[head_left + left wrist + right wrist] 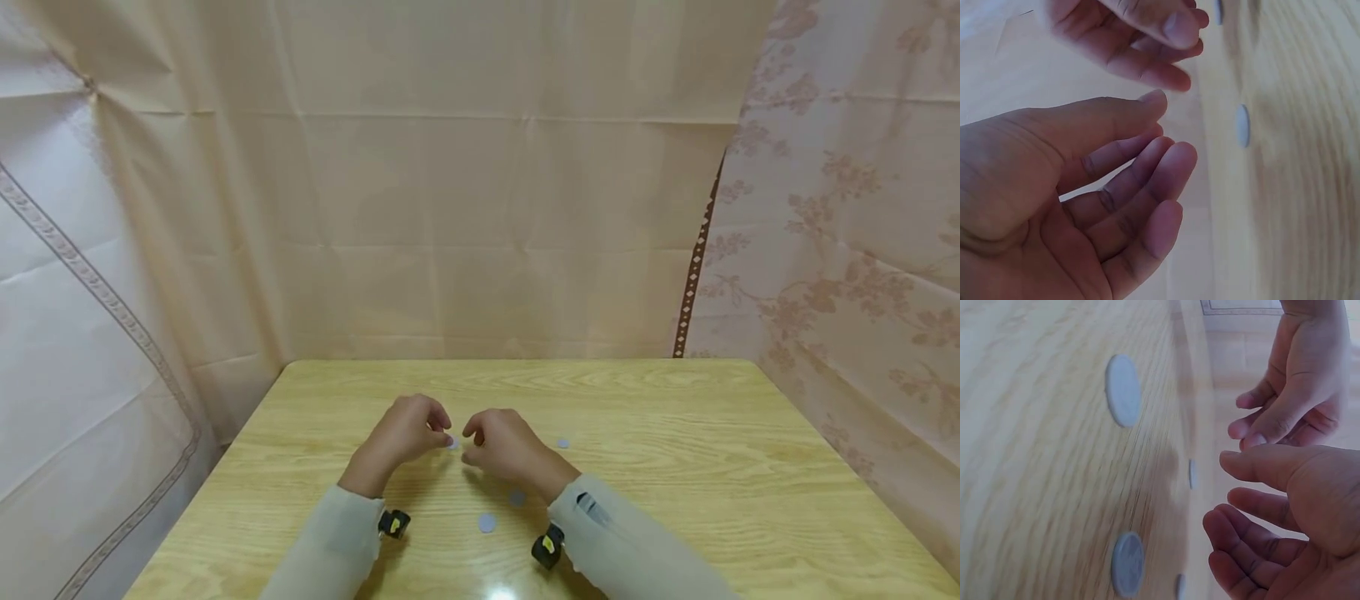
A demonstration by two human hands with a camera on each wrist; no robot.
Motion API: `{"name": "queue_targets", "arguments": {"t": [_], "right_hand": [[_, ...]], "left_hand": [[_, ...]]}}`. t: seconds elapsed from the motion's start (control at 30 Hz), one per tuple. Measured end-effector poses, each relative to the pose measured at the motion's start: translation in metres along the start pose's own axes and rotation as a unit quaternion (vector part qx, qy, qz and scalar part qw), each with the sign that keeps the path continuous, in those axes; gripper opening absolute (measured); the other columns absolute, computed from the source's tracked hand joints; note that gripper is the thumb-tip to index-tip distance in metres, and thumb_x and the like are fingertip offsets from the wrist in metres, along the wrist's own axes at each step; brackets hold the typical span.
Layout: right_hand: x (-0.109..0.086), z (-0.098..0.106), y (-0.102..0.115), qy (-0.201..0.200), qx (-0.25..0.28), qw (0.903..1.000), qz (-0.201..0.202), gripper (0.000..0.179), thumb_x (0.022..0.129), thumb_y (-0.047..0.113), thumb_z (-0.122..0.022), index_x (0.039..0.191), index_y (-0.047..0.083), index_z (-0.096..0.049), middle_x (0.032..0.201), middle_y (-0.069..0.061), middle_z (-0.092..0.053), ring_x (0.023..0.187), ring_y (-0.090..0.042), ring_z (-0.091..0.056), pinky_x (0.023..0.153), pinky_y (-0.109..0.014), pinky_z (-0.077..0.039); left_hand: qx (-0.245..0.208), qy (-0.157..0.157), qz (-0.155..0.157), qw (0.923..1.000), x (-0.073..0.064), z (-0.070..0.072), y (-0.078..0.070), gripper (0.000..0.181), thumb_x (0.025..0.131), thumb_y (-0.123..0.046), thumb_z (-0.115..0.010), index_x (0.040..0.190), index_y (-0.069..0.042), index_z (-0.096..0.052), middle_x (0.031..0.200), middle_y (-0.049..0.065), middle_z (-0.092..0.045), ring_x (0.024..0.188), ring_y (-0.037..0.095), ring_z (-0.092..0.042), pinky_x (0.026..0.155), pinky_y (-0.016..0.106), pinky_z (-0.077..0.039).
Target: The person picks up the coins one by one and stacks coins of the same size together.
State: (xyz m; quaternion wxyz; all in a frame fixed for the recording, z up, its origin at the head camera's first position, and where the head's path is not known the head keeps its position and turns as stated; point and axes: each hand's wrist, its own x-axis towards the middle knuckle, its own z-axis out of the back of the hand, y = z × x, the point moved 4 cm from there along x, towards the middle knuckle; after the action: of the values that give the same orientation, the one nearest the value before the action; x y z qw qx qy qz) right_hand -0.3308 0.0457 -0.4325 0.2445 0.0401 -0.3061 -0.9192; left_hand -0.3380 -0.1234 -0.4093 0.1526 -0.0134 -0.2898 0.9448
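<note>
My left hand [406,431] hovers over the wooden table, fingers loosely bent. In the left wrist view nothing shows between its thumb and fingertips [1175,169]. Facing it closely, my right hand [504,446] has its thumb apart from its bent fingers [1244,531] and holds nothing visible. A small pale grey disc [453,442] lies by the left fingertips. Two more flat discs rest nearer the front, one round disc [487,522] and a slightly darker one [517,497] beside the right wrist. Beyond the right hand lies another disc [562,443].
The wood-grain table [675,467] spreads out on both sides of the arms. A beige curtain [480,208] hangs behind its far edge, with a flowered cloth [862,292] on the right. Each sleeve has a small black camera [394,523] at the wrist.
</note>
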Motion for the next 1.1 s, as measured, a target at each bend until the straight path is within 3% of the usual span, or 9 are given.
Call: {"name": "queue_targets", "arguments": {"t": [0.4, 0.63, 0.8, 1.1], "right_hand": [[0.019, -0.013, -0.002, 0.013, -0.008, 0.9993, -0.035, 0.041, 0.086, 0.022, -0.084, 0.120, 0.003, -0.073, 0.086, 0.003, -0.067, 0.073, -0.011, -0.058, 0.067, -0.027, -0.051], [0.025, -0.017, -0.001, 0.013, -0.033, 0.9987, -0.037, 0.036, 0.085, 0.022, -0.085, 0.114, 0.003, -0.076, 0.094, -0.002, -0.074, 0.078, -0.012, -0.062, 0.074, -0.030, -0.055], [0.029, -0.020, 0.001, 0.010, -0.050, 0.9981, -0.033, 0.026, 0.084, 0.019, -0.086, 0.106, 0.006, -0.080, 0.099, -0.002, -0.078, 0.086, -0.014, -0.067, 0.081, -0.033, -0.058], [0.029, -0.022, 0.001, 0.003, -0.028, 0.9990, -0.035, 0.012, 0.085, 0.017, -0.086, 0.095, 0.012, -0.083, 0.095, 0.001, -0.080, 0.093, -0.018, -0.071, 0.083, -0.034, -0.059]], "left_hand": [[-0.026, 0.026, 0.035, 0.9987, 0.003, -0.007, 0.016, 0.024, 0.082, -0.009, -0.087, 0.103, -0.002, -0.077, 0.087, 0.002, -0.071, 0.077, 0.015, -0.063, 0.070, 0.032, -0.056], [-0.009, 0.060, 0.045, 0.9971, 0.005, -0.017, 0.021, 0.035, 0.081, -0.009, -0.087, 0.113, -0.002, -0.075, 0.096, 0.005, -0.072, 0.087, 0.018, -0.064, 0.080, 0.040, -0.056], [0.011, 0.062, 0.037, 0.9974, 0.008, -0.023, 0.021, 0.029, 0.081, -0.007, -0.087, 0.108, -0.001, -0.077, 0.096, 0.006, -0.074, 0.090, 0.020, -0.066, 0.085, 0.043, -0.057], [0.004, 0.046, 0.026, 0.9986, 0.008, -0.026, 0.018, 0.016, 0.078, 0.000, -0.087, 0.091, -0.006, -0.081, 0.088, 0.003, -0.078, 0.088, 0.019, -0.070, 0.083, 0.040, -0.059]]}}
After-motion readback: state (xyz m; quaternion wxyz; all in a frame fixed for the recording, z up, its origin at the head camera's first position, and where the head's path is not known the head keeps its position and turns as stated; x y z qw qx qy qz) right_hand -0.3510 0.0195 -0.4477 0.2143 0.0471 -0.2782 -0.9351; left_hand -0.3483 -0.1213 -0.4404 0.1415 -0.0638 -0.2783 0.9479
